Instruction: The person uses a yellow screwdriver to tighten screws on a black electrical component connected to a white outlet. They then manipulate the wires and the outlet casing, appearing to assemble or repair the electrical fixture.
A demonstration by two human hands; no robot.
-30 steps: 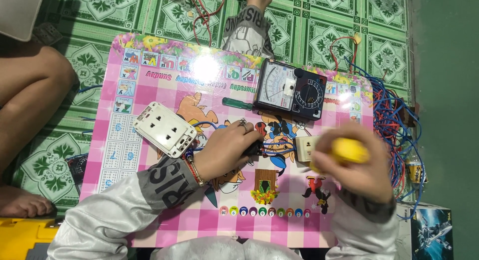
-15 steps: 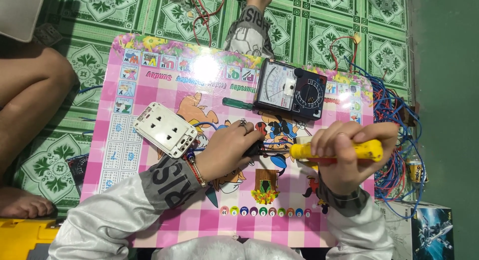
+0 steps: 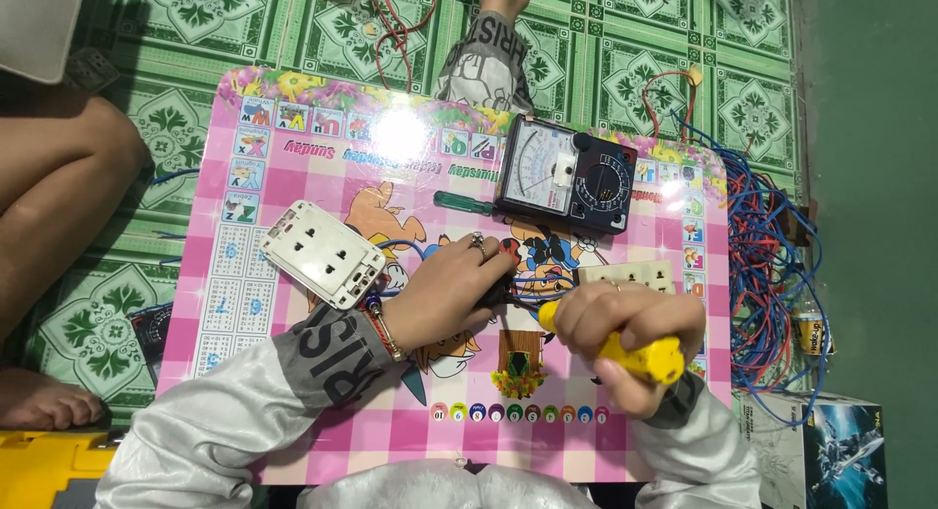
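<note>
You're gripping the yellow screwdriver (image 3: 625,351) tight in your right hand (image 3: 625,338), poking its tip at the small dark part (image 3: 496,292) your left hand (image 3: 451,294) is pinching mid-table; looks like you're mid-job, wires (image 3: 767,265) lying loose.

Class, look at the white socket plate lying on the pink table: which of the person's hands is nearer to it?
Left. The left hand lies just right of the white socket plate, not touching it. The right hand, gripping a yellow-handled screwdriver, is farther right.

Head view, steeply downward, close
</note>
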